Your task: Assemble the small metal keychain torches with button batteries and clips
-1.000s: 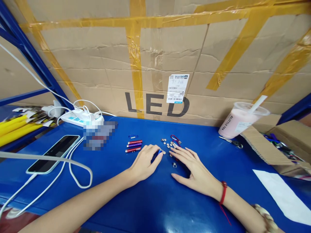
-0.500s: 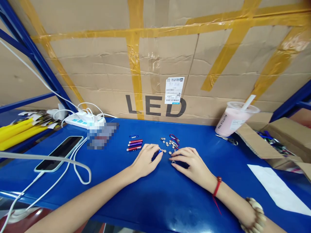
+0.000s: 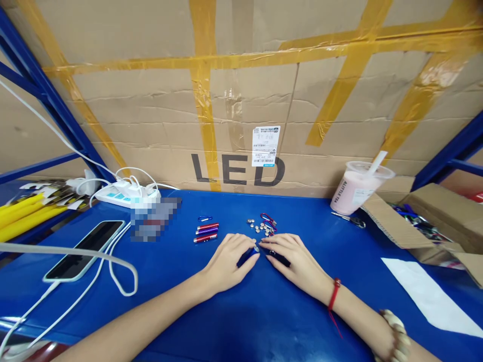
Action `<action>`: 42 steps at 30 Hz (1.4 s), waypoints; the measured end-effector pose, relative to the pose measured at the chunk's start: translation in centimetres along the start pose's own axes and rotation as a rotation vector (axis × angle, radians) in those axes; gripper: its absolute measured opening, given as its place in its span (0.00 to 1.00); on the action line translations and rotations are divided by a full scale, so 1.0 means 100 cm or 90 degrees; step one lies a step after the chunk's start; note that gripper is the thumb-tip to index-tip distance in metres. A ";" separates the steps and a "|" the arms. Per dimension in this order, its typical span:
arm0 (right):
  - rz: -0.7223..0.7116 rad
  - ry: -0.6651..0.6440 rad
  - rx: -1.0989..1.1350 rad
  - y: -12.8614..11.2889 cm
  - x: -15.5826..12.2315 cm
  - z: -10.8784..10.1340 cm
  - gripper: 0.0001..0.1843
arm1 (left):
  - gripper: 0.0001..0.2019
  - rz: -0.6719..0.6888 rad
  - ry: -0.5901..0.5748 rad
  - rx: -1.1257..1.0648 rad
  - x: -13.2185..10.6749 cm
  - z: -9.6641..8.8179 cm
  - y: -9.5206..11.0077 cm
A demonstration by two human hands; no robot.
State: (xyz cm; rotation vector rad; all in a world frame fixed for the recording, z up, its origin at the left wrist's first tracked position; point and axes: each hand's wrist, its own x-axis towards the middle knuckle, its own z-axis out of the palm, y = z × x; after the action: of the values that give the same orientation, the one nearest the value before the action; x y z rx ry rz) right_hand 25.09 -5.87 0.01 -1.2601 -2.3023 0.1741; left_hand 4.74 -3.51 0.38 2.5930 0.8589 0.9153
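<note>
My left hand (image 3: 230, 259) rests on the blue table (image 3: 234, 311) with its fingers curled around a small blue tube (image 3: 247, 255), its tip poking out by the thumb. My right hand (image 3: 292, 256) lies just to the right, fingers bent and pinched toward that tip; what it holds is too small to name. Right behind the fingertips lie several small round silver button cells (image 3: 260, 227) and a red clip (image 3: 267, 218). Left of those, three small red and purple tubes (image 3: 206, 232) lie side by side with a blue clip (image 3: 205, 218) behind them.
A taped cardboard box marked LED (image 3: 241, 115) walls off the back. A phone (image 3: 85, 243) with white cables (image 3: 113, 271) and a power strip (image 3: 126, 191) are left. A pink drink cup (image 3: 356, 188), scissors (image 3: 349, 219), an open carton of parts (image 3: 426, 221) and white paper (image 3: 426, 296) are right.
My right hand has drawn back from the button cells, curled its fingers and closed in on the left hand's tube. The view has shifted slightly.
</note>
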 end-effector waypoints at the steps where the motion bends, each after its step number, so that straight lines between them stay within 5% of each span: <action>1: -0.005 -0.007 -0.001 -0.001 0.000 0.000 0.16 | 0.06 0.003 -0.003 0.001 0.000 0.000 0.000; 21: -0.010 0.022 0.003 -0.008 0.000 0.005 0.08 | 0.06 -0.048 0.039 0.005 -0.002 0.004 -0.005; 25: -0.040 0.077 -0.001 -0.010 -0.001 0.007 0.06 | 0.06 -0.039 0.040 0.016 -0.002 0.004 -0.005; 33: -0.065 0.347 -0.005 -0.022 0.001 0.001 0.05 | 0.08 -0.015 0.054 0.034 -0.005 0.002 -0.004; 42: -0.144 0.323 -0.020 -0.025 0.000 0.003 0.07 | 0.07 0.043 0.044 0.039 -0.005 0.003 -0.003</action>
State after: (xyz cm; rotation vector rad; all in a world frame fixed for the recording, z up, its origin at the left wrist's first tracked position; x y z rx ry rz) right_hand 23.07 -7.19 0.58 -0.9156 -1.9817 -0.2361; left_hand 4.49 -3.62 -0.16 2.6728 0.8337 1.0179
